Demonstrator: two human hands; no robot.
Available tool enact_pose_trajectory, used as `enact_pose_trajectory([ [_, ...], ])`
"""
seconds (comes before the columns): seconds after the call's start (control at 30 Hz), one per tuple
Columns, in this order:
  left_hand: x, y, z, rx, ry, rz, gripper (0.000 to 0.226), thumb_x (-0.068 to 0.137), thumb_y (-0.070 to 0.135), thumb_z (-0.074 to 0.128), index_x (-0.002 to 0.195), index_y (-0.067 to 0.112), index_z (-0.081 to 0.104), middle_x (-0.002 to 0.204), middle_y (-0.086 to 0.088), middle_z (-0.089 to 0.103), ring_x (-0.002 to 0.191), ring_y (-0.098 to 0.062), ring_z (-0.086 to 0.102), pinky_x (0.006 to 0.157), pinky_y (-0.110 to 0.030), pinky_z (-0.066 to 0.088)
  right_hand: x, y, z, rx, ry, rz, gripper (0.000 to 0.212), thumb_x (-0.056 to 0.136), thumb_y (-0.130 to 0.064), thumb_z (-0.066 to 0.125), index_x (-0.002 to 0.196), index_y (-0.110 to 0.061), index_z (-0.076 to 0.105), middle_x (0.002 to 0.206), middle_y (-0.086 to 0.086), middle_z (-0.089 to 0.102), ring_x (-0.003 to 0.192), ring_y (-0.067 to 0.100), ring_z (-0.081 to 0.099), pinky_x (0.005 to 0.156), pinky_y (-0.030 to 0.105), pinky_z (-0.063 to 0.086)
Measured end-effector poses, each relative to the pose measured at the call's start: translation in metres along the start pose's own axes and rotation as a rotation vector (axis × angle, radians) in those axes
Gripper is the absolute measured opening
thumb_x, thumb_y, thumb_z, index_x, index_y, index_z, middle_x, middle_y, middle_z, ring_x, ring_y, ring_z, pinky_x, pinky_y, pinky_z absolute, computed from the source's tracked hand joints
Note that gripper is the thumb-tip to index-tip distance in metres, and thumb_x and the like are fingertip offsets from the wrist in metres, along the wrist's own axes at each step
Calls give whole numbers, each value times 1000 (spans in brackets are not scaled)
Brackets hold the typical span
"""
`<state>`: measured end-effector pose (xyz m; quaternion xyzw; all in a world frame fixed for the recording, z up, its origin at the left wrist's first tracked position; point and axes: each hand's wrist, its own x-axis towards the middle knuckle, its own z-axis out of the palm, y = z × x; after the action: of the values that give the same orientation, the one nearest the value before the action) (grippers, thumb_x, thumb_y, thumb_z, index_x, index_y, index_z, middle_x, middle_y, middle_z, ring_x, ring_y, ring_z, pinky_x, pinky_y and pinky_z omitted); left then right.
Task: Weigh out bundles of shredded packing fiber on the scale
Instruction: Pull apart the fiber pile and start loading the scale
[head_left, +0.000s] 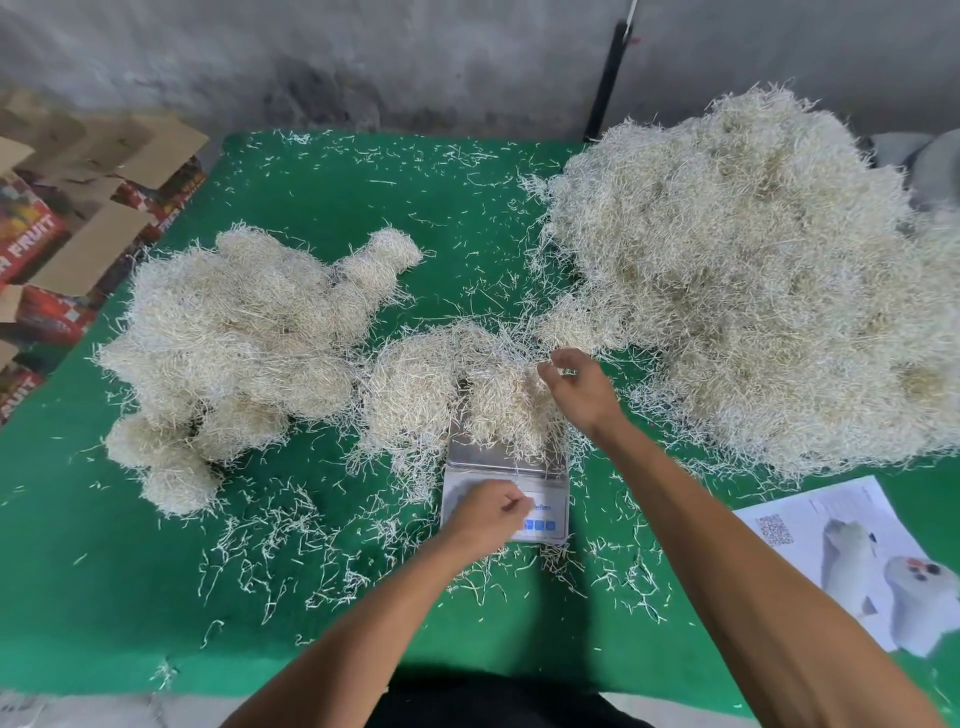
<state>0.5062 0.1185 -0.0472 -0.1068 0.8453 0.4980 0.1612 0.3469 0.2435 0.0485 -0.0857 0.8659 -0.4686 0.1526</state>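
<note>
Pale fiber (511, 410) sits heaped on the scale (506, 480) at lower centre, the right hand (576, 389) pinching a few strands above it, likely trimming the weight, while the left hand (491, 512), fingers curled and apparently empty, rests on the display end, perhaps steadying it.

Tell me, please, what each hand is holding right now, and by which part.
The right hand pinches a few loose strands at the top of the fiber bundle on the scale. The left hand rests curled on the scale's front; whether it holds anything cannot be told.
</note>
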Motion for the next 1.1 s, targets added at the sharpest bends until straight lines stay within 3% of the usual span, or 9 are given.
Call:
enact_pose_trajectory([
  [0.1,0,-17,-30,-19,124,-39,19,100,36,58,95,21,69,85,2,71,61,-4,60,56,-21,51,-1,-2,4,-9,-7,3,47,107,-36,55,146,-11,49,148,13,54,123,32,60,107,51,50],
  [0.17,0,-24,-42,-21,158,-18,15,99,34,59,100,23,70,92,7,71,72,1,63,66,-18,51,-1,-1,6,-24,-1,-5,48,107,-37,55,147,-11,48,151,12,52,129,30,56,110,48,47],
  [0.3,-6,-29,-30,-18,-51,49,15,99,33,59,110,34,69,110,21,69,99,12,61,87,-13,50,0,2,8,-16,6,1,47,107,-33,55,147,-10,48,153,12,50,109,23,61,90,32,51],
  [0.37,-10,-30,-14,-95,-141,16,20,99,31,60,116,36,69,119,22,67,107,10,61,93,-18,51,0,4,9,-18,8,11,46,107,-33,54,147,-9,48,154,11,50,109,35,66,76,21,53],
  [0.53,-14,-37,-1,16,-308,-112,14,97,33,61,99,25,73,101,9,74,83,-3,72,73,-29,61,-2,4,8,22,-12,19,45,107,-30,55,147,-10,48,152,11,51,119,26,61,104,46,52],
  [0.77,-14,-31,-39,49,17,-46,18,97,42,58,89,30,68,84,7,73,69,-15,69,63,-31,57,-2,6,11,26,9,24,42,107,-28,55,144,-9,49,147,10,54,109,22,63,93,36,55],
  [0.87,-7,-22,-47,-5,91,-26,16,99,39,58,89,31,67,84,8,73,68,-10,68,56,-26,53,-2,6,15,8,-9,22,42,106,-27,56,143,-10,49,148,11,54,111,23,63,92,37,57],
  [0.97,-4,-18,-48,-98,131,-8,14,99,32,59,91,26,69,82,7,73,69,-3,68,63,-22,52,1,5,15,-61,1,6,50,103,-37,61,145,-12,49,151,11,51,124,27,59,106,47,51],
  [1.1,-1,-16,-47,-233,216,-50,11,99,27,60,95,24,70,81,7,73,63,-1,66,59,-14,50,3,2,19,-320,23,-59,69,91,-62,67,143,-19,53,152,8,50,122,26,60,106,47,49],
])
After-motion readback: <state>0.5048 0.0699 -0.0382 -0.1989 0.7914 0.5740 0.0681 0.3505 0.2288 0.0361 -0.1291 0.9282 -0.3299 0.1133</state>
